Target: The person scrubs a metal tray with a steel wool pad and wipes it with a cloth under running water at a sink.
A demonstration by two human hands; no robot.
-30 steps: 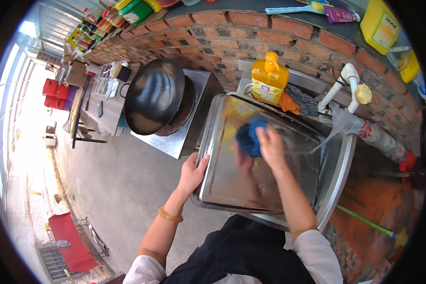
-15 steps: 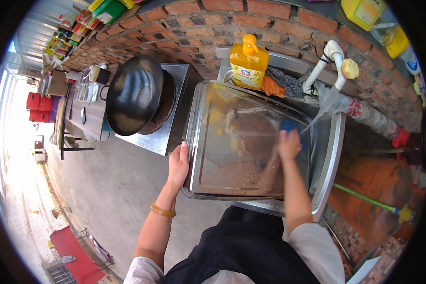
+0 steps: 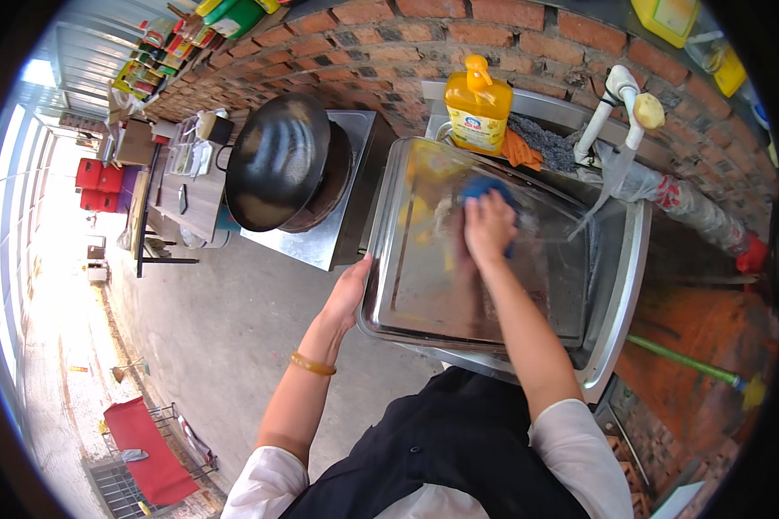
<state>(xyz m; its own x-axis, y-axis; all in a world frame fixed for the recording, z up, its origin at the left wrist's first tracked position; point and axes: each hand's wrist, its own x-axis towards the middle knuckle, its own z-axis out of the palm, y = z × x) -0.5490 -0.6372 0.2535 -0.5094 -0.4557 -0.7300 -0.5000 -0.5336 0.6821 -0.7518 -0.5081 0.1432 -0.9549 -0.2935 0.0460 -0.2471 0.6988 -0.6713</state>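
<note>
A large rectangular metal tray (image 3: pixel 433 298) with a raised rim rests tilted over the sink (image 3: pixel 625 298), its surface wet and shiny. My left hand (image 3: pixel 347 292) grips the tray's left edge, thumb near the rim and most fingers hidden beneath. Pressed on the tray's upper middle is a blue cloth (image 3: pixel 502 189), with my right hand (image 3: pixel 488 227) closed over it. A white tap pipe (image 3: pixel 595 130) stands behind the sink; clear plastic hangs from its spout. Beside it are a yellow pump bottle (image 3: pixel 478 114), orange gloves (image 3: pixel 521 150) and a grey rag (image 3: pixel 545 138).
Left of the sink, a black wok (image 3: pixel 279 164) leans on a steel stove (image 3: pixel 342 216). Farther left stands a table (image 3: pixel 186 203) with a phone and rack. A brick wall (image 3: pixel 389 56) runs along the back. At right are a wrapped pipe (image 3: pixel 701 216) and green hose (image 3: pixel 679 359).
My right hand has swept the blue cloth from the tray's right side up and left to its upper middle. My left hand stays on the edge. The whole view has shifted slightly.
</note>
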